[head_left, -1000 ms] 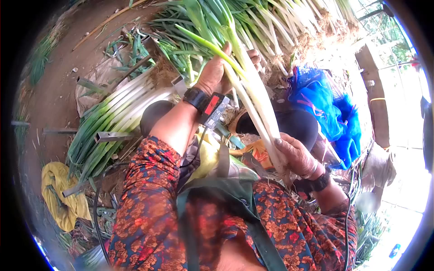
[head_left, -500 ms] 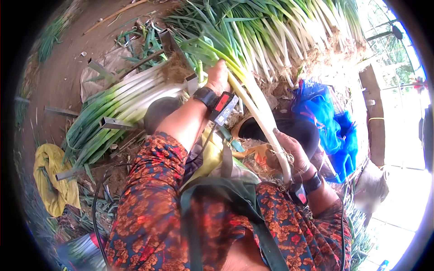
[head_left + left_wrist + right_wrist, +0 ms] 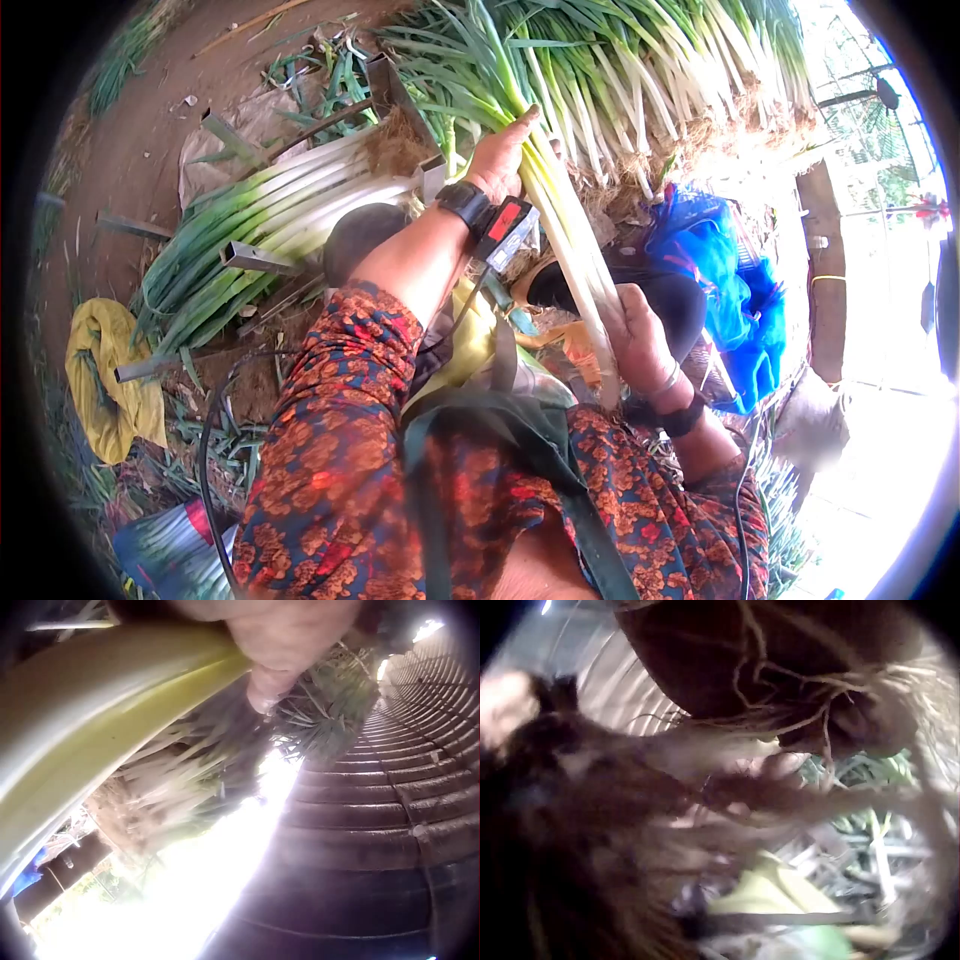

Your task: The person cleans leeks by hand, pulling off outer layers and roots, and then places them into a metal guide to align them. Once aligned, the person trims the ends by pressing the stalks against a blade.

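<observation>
Long white-and-green leek-like stalks, gripped by the left hand and right hand, could be creased if bent between them.

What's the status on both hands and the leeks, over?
Left hand gripping leeks near the leaves. Right hand holding near the root end. Leeks slanting between the hands. No obstruction seen there.

Left arm extended forward, left hand gripping, farther out. Right forearm angled inward, right hand also gripping, lower and closer in. 2 hands well apart. Right wrist view too dark and blurred for finger detail.
</observation>
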A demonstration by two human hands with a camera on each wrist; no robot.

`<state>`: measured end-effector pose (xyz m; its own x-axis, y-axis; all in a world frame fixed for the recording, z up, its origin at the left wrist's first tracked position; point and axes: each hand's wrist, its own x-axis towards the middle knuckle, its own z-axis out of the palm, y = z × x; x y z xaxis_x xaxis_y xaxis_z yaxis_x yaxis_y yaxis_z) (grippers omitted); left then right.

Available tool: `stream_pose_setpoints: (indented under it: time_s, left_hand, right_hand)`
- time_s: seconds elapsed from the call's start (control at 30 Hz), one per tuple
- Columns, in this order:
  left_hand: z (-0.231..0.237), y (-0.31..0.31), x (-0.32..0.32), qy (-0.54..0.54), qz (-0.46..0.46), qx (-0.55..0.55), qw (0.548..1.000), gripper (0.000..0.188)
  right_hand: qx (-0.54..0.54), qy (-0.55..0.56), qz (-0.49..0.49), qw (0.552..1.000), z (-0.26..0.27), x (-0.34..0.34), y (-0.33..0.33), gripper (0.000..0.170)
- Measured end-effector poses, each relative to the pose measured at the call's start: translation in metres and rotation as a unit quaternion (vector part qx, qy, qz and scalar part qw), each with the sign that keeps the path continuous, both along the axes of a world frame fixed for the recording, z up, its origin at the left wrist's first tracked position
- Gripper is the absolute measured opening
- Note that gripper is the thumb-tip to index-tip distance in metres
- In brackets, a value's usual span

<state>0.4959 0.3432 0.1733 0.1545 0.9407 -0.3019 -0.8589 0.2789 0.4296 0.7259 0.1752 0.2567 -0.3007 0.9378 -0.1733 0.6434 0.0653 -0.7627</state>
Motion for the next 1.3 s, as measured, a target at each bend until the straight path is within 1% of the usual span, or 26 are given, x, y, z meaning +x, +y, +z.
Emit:
stream_pose_setpoints:
  time_s: [0.03, 0.07, 0.17, 0.2, 0.3, 0.37, 0.43, 0.53, 0.57, 0.6, 0.63, 0.7, 0.73, 0.77, 0.83, 0.87, 0.9, 0.93, 0.97, 1.03, 1.1, 1.13, 1.17, 1.23, 1.27, 1.3]
  left_hand:
    - [0.003, -0.002, -0.001, 0.005, 0.010, -0.006, 1.000, 0.044]
    - [0.002, 0.000, -0.002, -0.002, 0.027, -0.007, 1.000, 0.039]
    - [0.000, 0.008, -0.015, -0.036, 0.027, -0.017, 0.999, 0.035]
    - [-0.001, 0.009, -0.016, -0.043, 0.054, -0.012, 0.998, 0.031]
    - [-0.007, 0.006, -0.012, -0.016, 0.068, 0.016, 0.997, 0.031]
    - [-0.013, 0.005, -0.011, 0.033, 0.084, 0.011, 0.996, 0.031]
    - [-0.008, 0.004, -0.008, 0.056, 0.112, -0.015, 0.992, 0.031]
    - [0.000, 0.003, -0.011, 0.079, 0.149, 0.001, 0.986, 0.030]
    - [0.004, 0.002, -0.015, 0.084, 0.168, 0.009, 0.982, 0.030]
    - [0.015, -0.002, -0.022, 0.057, 0.193, 0.042, 0.979, 0.029]
    - [0.035, -0.010, -0.034, 0.049, 0.196, 0.073, 0.977, 0.028]
    - [0.061, -0.018, -0.064, 0.041, 0.223, 0.109, 0.968, 0.026]
    - [0.068, -0.019, -0.083, 0.033, 0.244, 0.136, 0.960, 0.026]
    - [0.074, -0.024, -0.103, 0.025, 0.264, 0.164, 0.950, 0.026]
    - [0.107, -0.053, -0.142, 0.077, 0.323, 0.196, 0.923, 0.024]
    - [0.114, -0.066, -0.168, 0.062, 0.313, 0.186, 0.929, 0.027]
    - [0.119, -0.078, -0.195, 0.047, 0.302, 0.175, 0.936, 0.032]
    - [0.123, -0.091, -0.219, 0.112, 0.336, 0.240, 0.904, 0.028]
    - [0.128, -0.104, -0.242, 0.178, 0.364, 0.303, 0.863, 0.025]
    - [0.136, -0.136, -0.281, 0.193, 0.388, 0.217, 0.874, 0.023]
    - [0.120, -0.151, -0.300, 0.249, 0.518, 0.198, 0.794, 0.024]
    - [0.103, -0.170, -0.335, 0.306, 0.455, 0.140, 0.825, 0.032]
    - [0.080, -0.182, -0.354, 0.321, 0.424, 0.062, 0.845, 0.032]
    - [0.022, -0.204, -0.382, 0.341, 0.352, -0.092, 0.866, 0.031]
    - [-0.013, -0.224, -0.400, 0.367, 0.238, -0.147, 0.887, 0.029]
    - [-0.029, -0.231, -0.401, 0.423, 0.189, -0.201, 0.863, 0.029]
  right_hand:
    - [0.083, -0.076, 0.039, 0.993, 0.012, -0.005, -0.002, 0.018]
    - [0.086, -0.076, 0.041, 0.993, 0.013, -0.003, -0.004, 0.022]
    - [0.067, -0.111, 0.009, 0.992, 0.021, 0.000, -0.012, 0.023]
    - [0.047, -0.093, 0.010, 0.994, 0.023, 0.003, -0.014, 0.024]
    - [-0.002, -0.024, 0.036, 0.999, 0.026, 0.012, -0.018, 0.027]
    - [-0.046, -0.037, 0.055, 0.997, 0.038, 0.000, -0.022, 0.039]
    - [-0.058, -0.086, 0.056, 0.993, 0.040, -0.012, -0.025, 0.041]
    - [-0.045, -0.128, 0.019, 0.991, 0.017, -0.009, -0.027, 0.049]
    - [-0.013, -0.139, 0.027, 0.990, 0.012, -0.008, -0.024, 0.048]
    - [0.018, -0.149, 0.036, 0.988, 0.007, -0.008, -0.020, 0.047]
    - [0.047, -0.159, 0.045, 0.985, -0.001, -0.005, -0.014, 0.047]
    - [0.080, -0.103, 0.059, 0.990, 0.002, -0.021, 0.004, 0.037]
    - [0.134, -0.099, 0.096, 0.981, -0.003, -0.029, 0.018, 0.037]
    - [0.186, -0.092, 0.131, 0.969, -0.009, -0.038, 0.032, 0.036]
    - [0.298, -0.069, 0.196, 0.932, -0.010, -0.076, 0.059, 0.035]
    - [0.353, -0.079, 0.255, 0.897, -0.019, -0.093, 0.079, 0.035]
    - [0.353, -0.063, 0.266, 0.895, -0.021, -0.116, 0.091, 0.035]
    - [0.353, -0.046, 0.277, 0.893, -0.024, -0.140, 0.103, 0.036]
    - [0.299, -0.004, 0.241, 0.923, -0.021, -0.173, 0.106, 0.035]
    - [0.288, -0.015, 0.265, 0.920, -0.040, -0.228, 0.129, 0.035]
    - [0.280, -0.022, 0.290, 0.915, -0.063, -0.280, 0.148, 0.038]
    - [0.274, -0.070, 0.291, 0.914, -0.076, -0.303, 0.155, 0.045]
    - [0.267, -0.119, 0.292, 0.911, -0.088, -0.322, 0.160, 0.053]
    - [0.234, -0.204, 0.287, 0.906, -0.113, -0.345, 0.167, 0.047]
    - [0.225, -0.248, 0.280, 0.900, -0.134, -0.350, 0.172, 0.045]
    - [0.215, -0.293, 0.273, 0.891, -0.157, -0.353, 0.179, 0.042]
